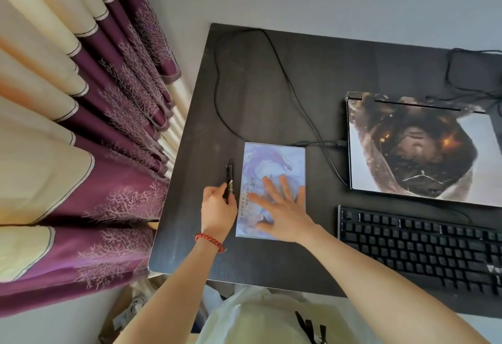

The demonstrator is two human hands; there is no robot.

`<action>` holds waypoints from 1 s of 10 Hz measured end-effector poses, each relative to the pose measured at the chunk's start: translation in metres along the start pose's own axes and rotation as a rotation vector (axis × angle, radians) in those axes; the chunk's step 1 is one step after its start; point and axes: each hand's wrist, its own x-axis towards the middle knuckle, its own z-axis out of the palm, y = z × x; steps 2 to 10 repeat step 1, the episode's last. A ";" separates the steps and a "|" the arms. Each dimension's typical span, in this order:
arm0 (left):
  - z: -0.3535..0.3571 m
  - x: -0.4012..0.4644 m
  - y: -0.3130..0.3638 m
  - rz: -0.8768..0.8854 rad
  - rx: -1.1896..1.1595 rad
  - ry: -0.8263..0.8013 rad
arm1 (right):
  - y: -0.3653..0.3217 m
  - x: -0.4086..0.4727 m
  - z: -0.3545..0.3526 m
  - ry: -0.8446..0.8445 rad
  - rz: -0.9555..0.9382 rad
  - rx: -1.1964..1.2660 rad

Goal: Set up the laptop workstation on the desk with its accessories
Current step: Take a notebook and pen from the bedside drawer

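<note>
Head view, looking down on the dark wood-grain table [258, 93].

Left hand [218, 212], red bead bracelet at the wrist, sits at lower centre of the frame. Its grip is pressed around the lower end of a slim black pen with a metal band [230, 178]; thumb and fingers pinch the barrel. The pen's long axis runs nearly straight up the frame, its free end pointing toward the top. Whether the far end rests on the table or is lifted, I cannot tell.

Right hand [282, 207] lies flat, fingers spread, palm down on a pale blue-and-lilac softcover notebook with a swirled cover [273, 161]. It grips nothing, only presses.

The relation that matters: the pen lies just beside the notebook's left edge, parallel to it, apart by a thin strip of table. The left hand is the nearer one and already has it. I judge the coming move to be a small set-down or nudge to line the pen up along that edge while the right hand steadies the notebook.

Closed laptop with a printed picture skin on its lid [423, 148] sits at right of frame, black cables [274, 44] running to its left side. Black keyboard [423, 245] lies below it, lower right. Both are well apart from the hands.
</note>
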 end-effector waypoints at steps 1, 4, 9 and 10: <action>-0.001 -0.005 0.006 0.046 0.058 0.015 | 0.005 -0.001 -0.027 0.140 0.089 0.413; -0.001 -0.005 0.006 0.046 0.058 0.015 | 0.005 -0.001 -0.027 0.140 0.089 0.413; -0.001 -0.005 0.006 0.046 0.058 0.015 | 0.005 -0.001 -0.027 0.140 0.089 0.413; -0.001 -0.005 0.006 0.046 0.058 0.015 | 0.005 -0.001 -0.027 0.140 0.089 0.413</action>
